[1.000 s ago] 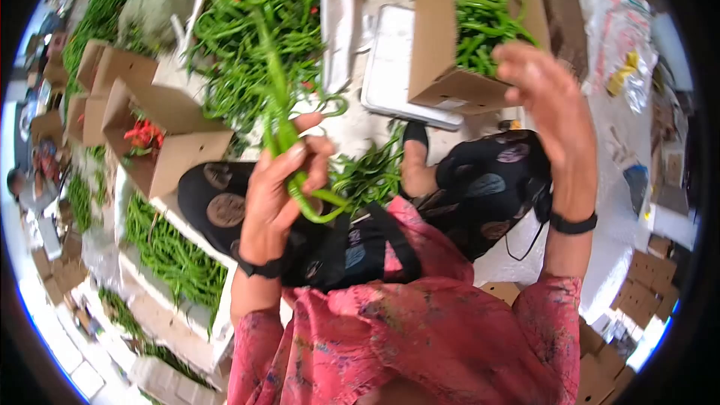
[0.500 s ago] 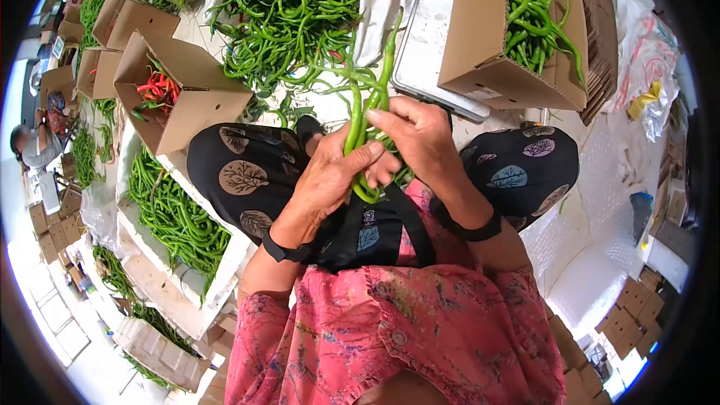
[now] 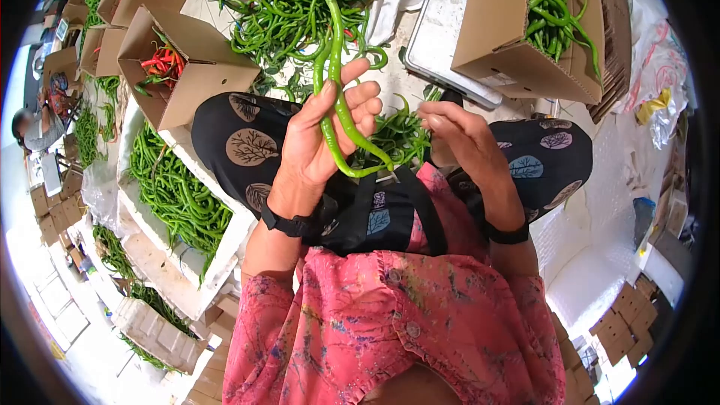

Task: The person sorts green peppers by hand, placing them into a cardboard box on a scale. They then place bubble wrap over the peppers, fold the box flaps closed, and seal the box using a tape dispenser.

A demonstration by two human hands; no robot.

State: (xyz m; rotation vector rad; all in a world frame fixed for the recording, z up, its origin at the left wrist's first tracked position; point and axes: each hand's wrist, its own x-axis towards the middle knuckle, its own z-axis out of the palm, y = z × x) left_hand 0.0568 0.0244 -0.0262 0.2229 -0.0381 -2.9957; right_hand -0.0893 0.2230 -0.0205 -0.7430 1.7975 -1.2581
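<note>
My left hand (image 3: 313, 139) is palm up in front of my lap, its thumb closed over a few long green chili peppers (image 3: 337, 79). They lie across the palm, their curved lower ends hanging past the fingers and their upper ends reaching toward the heap. My right hand (image 3: 469, 142) is off to the right, apart from those peppers. Its fingers are stretched out with nothing visible in them, beside a bunch of green leaves and stems (image 3: 397, 139) between my knees. Beyond my hands lies a big heap of green chili peppers (image 3: 292, 7) on white sheeting.
A carton of green peppers (image 3: 487, 22) stands at the right, by a flat metal-topped scale (image 3: 442, 30). A carton with red peppers (image 3: 202, 75) is at the left, above a white-lined bin of green peppers (image 3: 225, 247). Another person (image 3: 37, 131) sits far left.
My right hand has let go of the peppers and moved right. My left hand has turned palm up, keeping several peppers. The view has shifted slightly.
</note>
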